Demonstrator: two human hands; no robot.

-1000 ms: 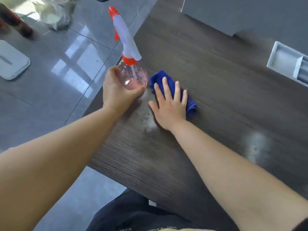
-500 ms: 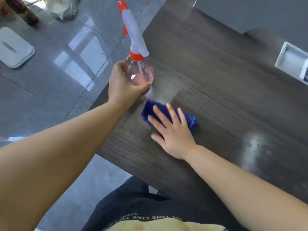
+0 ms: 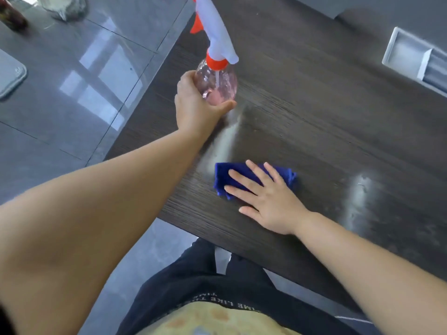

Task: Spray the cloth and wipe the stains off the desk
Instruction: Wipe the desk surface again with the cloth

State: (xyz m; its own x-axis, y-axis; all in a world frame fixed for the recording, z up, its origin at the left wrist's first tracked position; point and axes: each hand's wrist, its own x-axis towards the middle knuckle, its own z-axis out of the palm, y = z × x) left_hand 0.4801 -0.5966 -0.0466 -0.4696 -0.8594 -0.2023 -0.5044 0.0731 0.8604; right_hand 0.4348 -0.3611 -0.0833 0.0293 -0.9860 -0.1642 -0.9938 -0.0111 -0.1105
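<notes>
Cloth [image 3: 225, 175] flat on desk [image 3: 314, 105] near its front edge, long axis left-right, pressed under my right hand [image 3: 268, 204], fingers straight and spread. Left hand [image 3: 196, 107] curled round spray bottle [image 3: 217, 83], farther back. Pale streak [image 3: 225, 141] runs between the two; right hand nearer.

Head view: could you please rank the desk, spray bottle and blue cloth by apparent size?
1. Desk.
2. Spray bottle, though it rises nearer the camera.
3. Blue cloth, partly hidden under the right hand.
</notes>
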